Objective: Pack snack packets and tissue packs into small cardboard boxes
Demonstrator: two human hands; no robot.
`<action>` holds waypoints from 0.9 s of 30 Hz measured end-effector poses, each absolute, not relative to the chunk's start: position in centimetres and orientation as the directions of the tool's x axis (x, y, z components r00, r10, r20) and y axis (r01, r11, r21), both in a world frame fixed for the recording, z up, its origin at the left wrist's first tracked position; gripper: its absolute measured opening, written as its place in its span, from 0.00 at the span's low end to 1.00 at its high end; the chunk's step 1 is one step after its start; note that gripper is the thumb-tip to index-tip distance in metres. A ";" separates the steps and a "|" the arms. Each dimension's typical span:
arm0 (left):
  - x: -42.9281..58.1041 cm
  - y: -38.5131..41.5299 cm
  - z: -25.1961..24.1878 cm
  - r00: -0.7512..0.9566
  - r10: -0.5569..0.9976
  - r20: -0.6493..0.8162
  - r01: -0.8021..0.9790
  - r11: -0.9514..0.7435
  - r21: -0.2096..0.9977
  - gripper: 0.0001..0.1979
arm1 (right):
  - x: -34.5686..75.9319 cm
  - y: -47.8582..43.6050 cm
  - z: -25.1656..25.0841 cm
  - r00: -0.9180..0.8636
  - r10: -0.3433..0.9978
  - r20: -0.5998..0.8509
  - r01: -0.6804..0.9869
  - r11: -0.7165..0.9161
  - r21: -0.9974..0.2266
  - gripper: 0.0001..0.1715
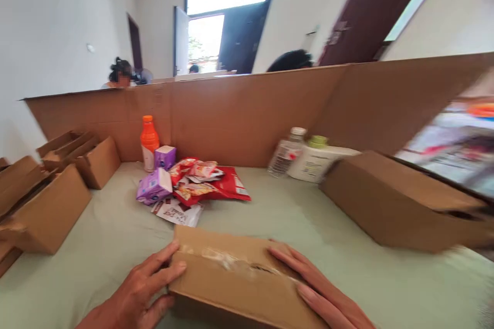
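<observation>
The bottom-centre box (235,278) looks light, stiff, best held by its ends, where left hand (139,285) and right hand (328,285) rest, fingers apart.

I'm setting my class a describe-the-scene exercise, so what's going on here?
A person has both hands on a cardboard box: the left hand at its left end, the right hand across its top at the right. Its top is shut, with shiny tape along the seam. Beyond it lie purple packs and red packets, before a cardboard partition.
</observation>
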State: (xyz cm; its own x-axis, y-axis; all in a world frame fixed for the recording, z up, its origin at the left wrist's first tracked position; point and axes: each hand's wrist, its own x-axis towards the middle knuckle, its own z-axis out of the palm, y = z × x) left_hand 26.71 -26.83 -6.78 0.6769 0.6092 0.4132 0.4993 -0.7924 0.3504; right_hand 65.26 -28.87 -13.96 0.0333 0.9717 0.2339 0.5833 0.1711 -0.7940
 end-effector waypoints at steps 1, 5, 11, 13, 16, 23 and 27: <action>26.9 -26.6 -6.8 0.675 0.600 0.429 0.518 -0.800 0.303 0.33 | 64.9 -29.0 -12.7 0.069 0.972 0.223 0.543 0.151 -0.826 0.31; 30.0 -23.4 -6.9 0.713 0.487 0.504 0.460 -0.868 0.186 0.28 | 66.3 -29.2 -9.0 0.050 0.979 0.196 0.414 0.158 -0.896 0.33; 43.6 -18.3 -6.7 0.838 0.238 0.491 0.191 -0.971 0.144 0.26 | 76.3 -33.6 -8.8 0.354 0.906 0.234 0.423 0.069 -0.904 0.32; 49.7 -17.6 -6.2 0.897 0.187 0.399 0.134 -0.978 0.159 0.26 | 80.0 -35.9 -9.2 0.492 0.836 0.245 0.432 0.010 -0.902 0.32; 59.1 -16.6 -5.1 0.959 0.110 0.260 0.080 -0.989 0.122 0.25 | 84.7 -38.9 -9.9 0.690 0.676 0.259 0.419 -0.082 -0.904 0.32; 76.0 -15.9 -3.4 0.975 0.057 0.213 0.063 -0.998 -0.022 0.19 | 91.4 -40.9 -12.4 0.887 0.313 0.340 0.416 -0.217 -0.883 0.32; 79.7 -16.2 -3.5 0.957 0.132 0.258 0.163 -0.981 -0.102 0.18 | 92.8 -39.2 -13.3 0.861 0.259 0.438 0.502 -0.293 -0.814 0.32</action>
